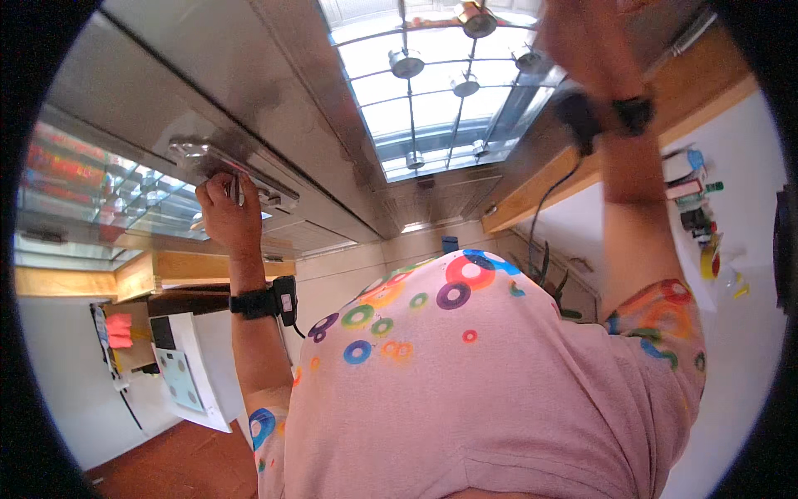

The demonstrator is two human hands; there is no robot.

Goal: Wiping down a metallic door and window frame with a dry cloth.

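Note:
My left hand [229, 208] is closed at the edge of a brown metal door [174, 66], its fingers pinching a small shiny part below the silver door handle [204, 154]. I cannot tell whether that part is a key or a lock knob. A black band with a small box [266, 303] is strapped round the left wrist. Raised high at the upper right, my right hand [590, 50] is smeared by motion and partly cut off by the picture's edge, near a barred window panel [453, 125]. Its fingers cannot be made out.
A wooden frame [573, 179] runs along the right, with a plant [544, 270] below it. A cable [544, 200] hangs from the right wrist. At the lower left, a bathroom scale [179, 378] rests on a white surface above a reddish-brown floor [183, 461].

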